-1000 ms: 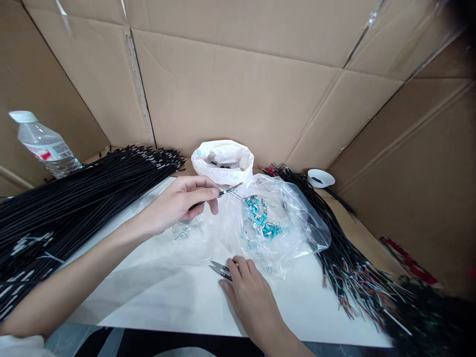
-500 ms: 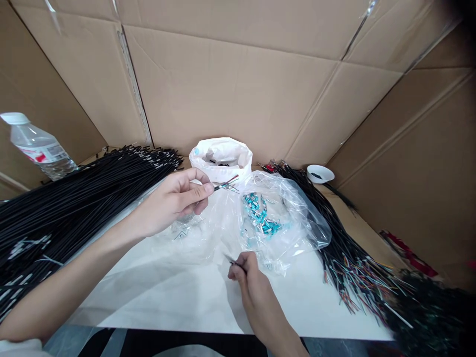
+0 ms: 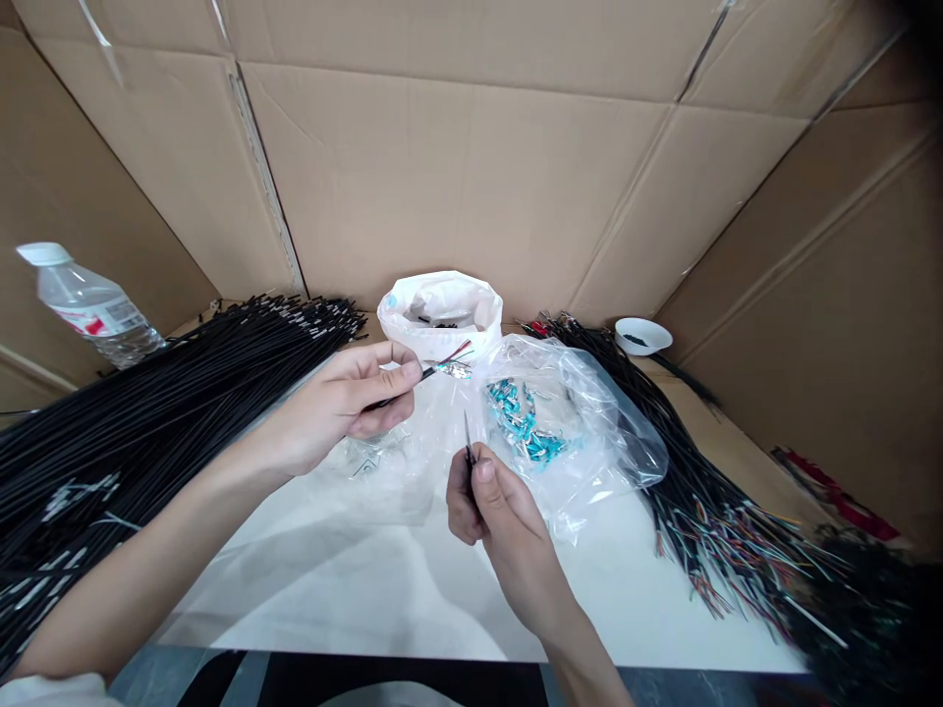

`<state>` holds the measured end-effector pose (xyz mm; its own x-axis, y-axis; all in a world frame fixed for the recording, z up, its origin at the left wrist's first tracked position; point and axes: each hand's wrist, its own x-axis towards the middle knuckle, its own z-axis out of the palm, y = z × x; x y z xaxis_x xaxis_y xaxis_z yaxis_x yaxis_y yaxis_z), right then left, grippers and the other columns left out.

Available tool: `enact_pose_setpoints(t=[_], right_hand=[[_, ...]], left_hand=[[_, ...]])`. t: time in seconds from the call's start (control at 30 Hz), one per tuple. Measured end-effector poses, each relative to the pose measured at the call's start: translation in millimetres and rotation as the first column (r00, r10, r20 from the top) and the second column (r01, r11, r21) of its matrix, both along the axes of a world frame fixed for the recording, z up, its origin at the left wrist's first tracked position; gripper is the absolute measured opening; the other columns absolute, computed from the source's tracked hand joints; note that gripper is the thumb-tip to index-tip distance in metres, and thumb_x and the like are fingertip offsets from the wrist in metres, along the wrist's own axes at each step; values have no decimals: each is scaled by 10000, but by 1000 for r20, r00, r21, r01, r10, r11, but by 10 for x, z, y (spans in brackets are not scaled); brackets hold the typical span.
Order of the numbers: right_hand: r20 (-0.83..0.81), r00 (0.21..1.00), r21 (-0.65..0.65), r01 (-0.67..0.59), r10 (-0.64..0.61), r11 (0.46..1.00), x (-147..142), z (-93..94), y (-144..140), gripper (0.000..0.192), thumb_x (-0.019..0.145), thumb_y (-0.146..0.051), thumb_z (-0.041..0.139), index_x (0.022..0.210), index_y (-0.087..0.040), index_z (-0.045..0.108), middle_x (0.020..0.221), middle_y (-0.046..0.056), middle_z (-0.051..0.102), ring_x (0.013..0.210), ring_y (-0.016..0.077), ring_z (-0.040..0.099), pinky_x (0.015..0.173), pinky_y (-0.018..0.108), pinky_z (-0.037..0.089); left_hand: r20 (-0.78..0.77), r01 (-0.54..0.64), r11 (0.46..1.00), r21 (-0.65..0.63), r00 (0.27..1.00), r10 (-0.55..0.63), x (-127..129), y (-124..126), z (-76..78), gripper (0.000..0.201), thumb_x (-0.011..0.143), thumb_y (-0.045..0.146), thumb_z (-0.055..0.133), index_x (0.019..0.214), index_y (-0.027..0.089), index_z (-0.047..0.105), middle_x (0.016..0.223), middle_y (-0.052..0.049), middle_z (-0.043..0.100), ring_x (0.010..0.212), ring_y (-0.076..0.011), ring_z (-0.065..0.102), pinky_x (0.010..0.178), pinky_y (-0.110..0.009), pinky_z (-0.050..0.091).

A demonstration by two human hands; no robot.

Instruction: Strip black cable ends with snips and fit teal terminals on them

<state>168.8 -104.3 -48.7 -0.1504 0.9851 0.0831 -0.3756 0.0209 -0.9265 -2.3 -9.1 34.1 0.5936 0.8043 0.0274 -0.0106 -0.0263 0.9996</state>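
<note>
Cardboard walls (image 3: 457,177) close in your counter (image 3: 383,579) on the far side and on both flanks. Black cables (image 3: 147,393) lie in a broad heap over the counter's left edge, their bare ends pointing toward the far middle. A second heap, cables with coloured wire ends (image 3: 707,530), runs along the right edge from the far wall down to the near right corner. Between the heaps, a clear plastic bag (image 3: 582,432) rests right of centre with small teal parts (image 3: 523,427) inside. At the far edge sits a white bag (image 3: 440,312) with its mouth rolled open and dark bits inside. A water bottle (image 3: 88,306) stands at the far left corner, behind the black heap. A small white dish (image 3: 643,336) sits at the far right, beside the coloured-end cables.

Your left hand (image 3: 346,407) is raised over the counter's middle, thumb and fingers pinched together on a single black cable (image 3: 431,371), whose stripped end with red and pale wires points right, just in front of the white bag. Your right hand (image 3: 501,516) is nearer to you, fingers curled closed around small snips (image 3: 469,447); the thin blades stick straight up, just below the cable's end and apart from it, beside the clear bag's left edge.
</note>
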Motion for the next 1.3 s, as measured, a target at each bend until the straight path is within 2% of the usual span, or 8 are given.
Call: enact_pose_setpoints(t=[0.13,0.23,0.4,0.73,1.3], right_hand=[[-79,996,-9,42,-43,999,-78,90,89,464,940,-609,613,757,-206,474,618,-86,263,512,73,182,445,229,139],[-120,990,-49,64,-70,997,-106,101,155,483,892,-636,657,752,-193,526,564,-105,231,473,57,142,422,217,105],[-149,984,-86,83,-95,993,-120,90,218,508,839,-657,704,723,-189,544,520,-118,217,447,43,129,412,204,106],[-139,984,-42,108,-113,993,-114,171,268,495,831,-638,719,696,-190,558,490,-118,230,425,42,151,401,202,137],[-112,983,-42,142,-146,989,-105,157,303,501,822,-627,732,672,-188,544,480,-119,225,417,39,157,394,199,134]], left_hand=[[-4,3,1000,6,1000,-3,-5,-9,9,252,989,360,598,829,176,533,544,60,467,411,-31,208,396,-165,158],[-22,-1,1000,3,1000,1,-6,-14,9,243,983,374,597,848,181,536,548,57,467,409,-38,211,394,-173,146],[-50,-4,1000,14,999,5,7,-18,14,238,978,382,594,856,184,542,541,63,448,408,-46,215,400,-184,152],[-56,-2,1000,21,998,4,34,-19,1,252,980,382,590,835,187,523,526,69,431,417,-54,217,424,-206,155],[-36,3,1000,-19,999,-4,15,-6,-21,229,996,348,574,854,174,536,535,71,453,420,-41,214,422,-199,142]])
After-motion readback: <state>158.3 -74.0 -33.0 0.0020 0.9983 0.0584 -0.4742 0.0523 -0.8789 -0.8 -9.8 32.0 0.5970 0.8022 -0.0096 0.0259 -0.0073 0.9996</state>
